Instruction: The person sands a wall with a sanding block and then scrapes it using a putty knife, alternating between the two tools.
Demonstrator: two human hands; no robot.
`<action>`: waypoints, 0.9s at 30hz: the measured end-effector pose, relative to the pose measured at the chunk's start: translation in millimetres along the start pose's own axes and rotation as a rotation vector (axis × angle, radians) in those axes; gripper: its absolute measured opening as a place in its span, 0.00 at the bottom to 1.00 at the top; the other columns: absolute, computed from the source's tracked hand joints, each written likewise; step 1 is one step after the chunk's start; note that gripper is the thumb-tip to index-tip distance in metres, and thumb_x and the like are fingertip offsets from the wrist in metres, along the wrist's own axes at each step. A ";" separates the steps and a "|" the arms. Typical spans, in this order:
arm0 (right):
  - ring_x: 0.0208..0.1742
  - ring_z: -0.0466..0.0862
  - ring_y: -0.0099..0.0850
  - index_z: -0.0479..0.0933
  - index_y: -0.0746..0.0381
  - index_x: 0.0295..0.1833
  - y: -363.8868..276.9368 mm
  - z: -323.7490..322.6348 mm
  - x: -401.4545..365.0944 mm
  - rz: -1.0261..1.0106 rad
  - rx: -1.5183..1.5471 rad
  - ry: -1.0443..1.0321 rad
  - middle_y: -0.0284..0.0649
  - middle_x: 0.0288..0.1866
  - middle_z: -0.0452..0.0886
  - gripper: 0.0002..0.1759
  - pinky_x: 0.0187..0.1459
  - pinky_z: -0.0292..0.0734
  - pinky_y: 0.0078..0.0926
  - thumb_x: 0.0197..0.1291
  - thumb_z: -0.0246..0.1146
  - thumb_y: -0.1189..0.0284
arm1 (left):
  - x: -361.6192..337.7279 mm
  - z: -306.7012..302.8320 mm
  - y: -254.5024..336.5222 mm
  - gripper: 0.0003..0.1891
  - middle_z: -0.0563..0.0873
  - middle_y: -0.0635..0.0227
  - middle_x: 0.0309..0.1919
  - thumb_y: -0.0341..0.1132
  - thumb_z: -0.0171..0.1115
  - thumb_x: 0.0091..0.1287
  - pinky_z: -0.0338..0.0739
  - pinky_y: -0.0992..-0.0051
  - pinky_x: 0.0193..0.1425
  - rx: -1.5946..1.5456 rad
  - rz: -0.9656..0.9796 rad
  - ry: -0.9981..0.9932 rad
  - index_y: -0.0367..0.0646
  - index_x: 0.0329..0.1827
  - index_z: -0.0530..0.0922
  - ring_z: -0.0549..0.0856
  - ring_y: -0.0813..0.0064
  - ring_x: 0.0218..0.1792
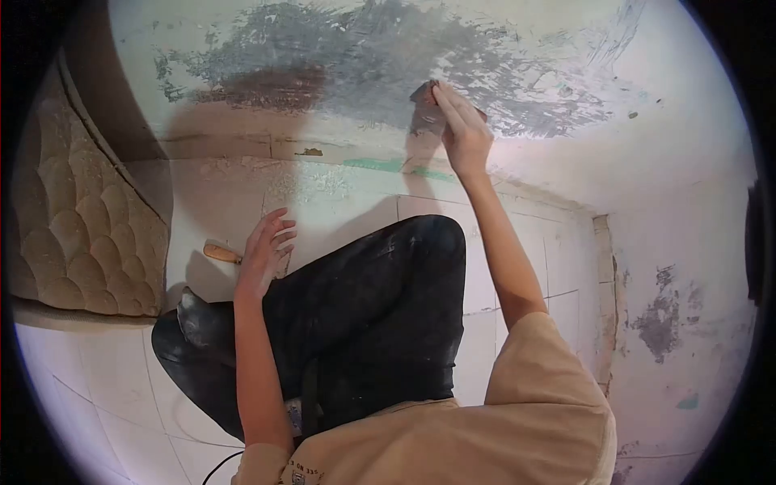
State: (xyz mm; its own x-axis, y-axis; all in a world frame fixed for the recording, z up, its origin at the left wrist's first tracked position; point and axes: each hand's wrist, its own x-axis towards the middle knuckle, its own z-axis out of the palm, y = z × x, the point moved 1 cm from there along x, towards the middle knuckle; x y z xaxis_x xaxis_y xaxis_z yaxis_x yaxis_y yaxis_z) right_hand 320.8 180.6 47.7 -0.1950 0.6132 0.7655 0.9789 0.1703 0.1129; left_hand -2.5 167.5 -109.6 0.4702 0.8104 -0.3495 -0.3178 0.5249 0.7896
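Against the wall (pixel 364 61), my right hand (pixel 467 141) presses a flat, dark brown piece that looks like sandpaper (pixel 423 94). Its edges stick out on both sides of my fingers, on the lower part of a rough grey patch. My left hand (pixel 265 250) hovers low over the floor beside my knee, fingers apart and slightly bent, holding nothing. Just left of it lies a tool with a wooden handle (pixel 221 253); its other end is hidden behind the hand.
A quilted brown padded piece (pixel 89 226) stands at the left. White floor tiles (pixel 347 214) carry pale crumbs (pixel 311 184) along the wall's foot. The side wall (pixel 687 267) on the right has grey scraped spots. My bent legs (pixel 372 307) fill the middle.
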 end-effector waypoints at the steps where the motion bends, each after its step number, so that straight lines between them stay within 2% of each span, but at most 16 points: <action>1: 0.54 0.80 0.34 0.78 0.57 0.53 1.0 -6.0 9.8 -0.060 0.023 0.071 0.39 0.52 0.81 0.30 0.56 0.74 0.27 0.40 0.56 0.88 | -0.5 -0.6 0.7 0.22 0.76 0.68 0.46 0.48 0.53 0.68 0.68 0.76 0.53 -0.004 0.005 0.000 0.45 0.59 0.70 0.75 0.77 0.48; 2: 0.54 0.80 0.34 0.78 0.57 0.53 4.6 -8.1 22.9 -0.068 0.025 0.072 0.39 0.52 0.81 0.30 0.56 0.74 0.27 0.40 0.56 0.88 | -0.8 -0.7 -0.1 0.23 0.76 0.68 0.46 0.49 0.53 0.67 0.68 0.76 0.53 -0.011 0.007 0.001 0.45 0.59 0.70 0.75 0.76 0.48; 4: 0.54 0.80 0.33 0.79 0.56 0.53 1.8 -24.7 57.9 -0.166 -0.041 0.269 0.39 0.52 0.80 0.29 0.55 0.74 0.29 0.41 0.56 0.88 | 0.5 -1.3 -1.1 0.23 0.76 0.68 0.46 0.49 0.53 0.67 0.68 0.75 0.53 -0.019 0.018 -0.002 0.44 0.60 0.70 0.75 0.76 0.48; 7: 0.54 0.80 0.34 0.79 0.56 0.52 -2.2 -22.4 89.0 -0.264 -0.046 0.327 0.39 0.52 0.81 0.28 0.56 0.74 0.31 0.43 0.55 0.87 | 1.9 -2.1 -0.5 0.24 0.76 0.67 0.46 0.49 0.53 0.67 0.68 0.75 0.54 -0.016 0.029 0.012 0.44 0.60 0.69 0.75 0.75 0.49; 12: 0.54 0.79 0.34 0.79 0.56 0.53 13.3 24.0 16.2 -0.191 -0.070 0.263 0.37 0.52 0.81 0.27 0.56 0.74 0.32 0.45 0.55 0.86 | 2.3 -6.1 0.2 0.24 0.76 0.67 0.47 0.49 0.53 0.67 0.68 0.74 0.54 -0.041 0.045 0.045 0.44 0.60 0.69 0.75 0.75 0.49; 14: 0.53 0.80 0.34 0.79 0.55 0.53 10.4 24.7 -4.0 -0.089 -0.075 0.113 0.35 0.52 0.81 0.27 0.55 0.75 0.30 0.45 0.55 0.86 | -0.3 -5.4 1.3 0.24 0.76 0.68 0.47 0.50 0.53 0.67 0.68 0.74 0.53 -0.063 0.046 0.041 0.44 0.60 0.69 0.75 0.75 0.49; 17: 0.52 0.80 0.34 0.79 0.55 0.52 2.7 5.1 1.8 -0.038 -0.034 0.034 0.35 0.52 0.80 0.28 0.53 0.76 0.27 0.44 0.55 0.87 | -5.8 -2.9 2.9 0.24 0.76 0.68 0.47 0.50 0.53 0.67 0.68 0.74 0.53 -0.052 0.077 0.017 0.44 0.60 0.69 0.75 0.75 0.49; 21: 0.52 0.80 0.33 0.79 0.54 0.52 -4.8 -31.5 52.1 -0.086 -0.055 0.124 0.35 0.53 0.80 0.29 0.52 0.77 0.26 0.42 0.56 0.88 | -5.3 -3.6 2.2 0.24 0.76 0.67 0.47 0.50 0.53 0.67 0.68 0.74 0.54 -0.036 0.045 0.053 0.44 0.60 0.69 0.75 0.75 0.49; 23: 0.52 0.80 0.33 0.79 0.54 0.52 -4.3 -40.4 84.0 -0.225 -0.116 0.302 0.35 0.53 0.80 0.28 0.51 0.77 0.26 0.42 0.56 0.88 | -3.8 -3.1 2.3 0.24 0.76 0.67 0.47 0.50 0.53 0.67 0.68 0.74 0.54 -0.030 0.047 0.067 0.44 0.60 0.69 0.75 0.75 0.49; 26: 0.53 0.80 0.33 0.79 0.55 0.51 -3.5 -26.0 86.7 -0.179 -0.096 0.228 0.36 0.53 0.80 0.27 0.53 0.77 0.26 0.43 0.56 0.88 | -3.3 -5.9 1.7 0.24 0.76 0.67 0.46 0.50 0.53 0.67 0.68 0.74 0.54 -0.054 0.058 0.060 0.45 0.59 0.70 0.75 0.75 0.49; 27: 0.54 0.79 0.33 0.79 0.56 0.51 1.5 -12.1 77.3 -0.232 -0.106 0.305 0.35 0.53 0.80 0.27 0.55 0.75 0.28 0.43 0.56 0.87 | -2.5 -6.8 1.3 0.24 0.76 0.67 0.46 0.50 0.53 0.67 0.68 0.74 0.54 -0.055 0.059 0.062 0.45 0.59 0.70 0.75 0.75 0.49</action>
State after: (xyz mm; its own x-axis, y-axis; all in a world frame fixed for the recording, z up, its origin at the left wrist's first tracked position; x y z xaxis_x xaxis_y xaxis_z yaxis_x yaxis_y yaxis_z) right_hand 308.0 218.9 114.8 -0.4005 0.3081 0.8630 0.9149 0.1874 0.3576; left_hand -9.7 168.0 -111.1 0.3980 0.8541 -0.3349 -0.3893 0.4877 0.7814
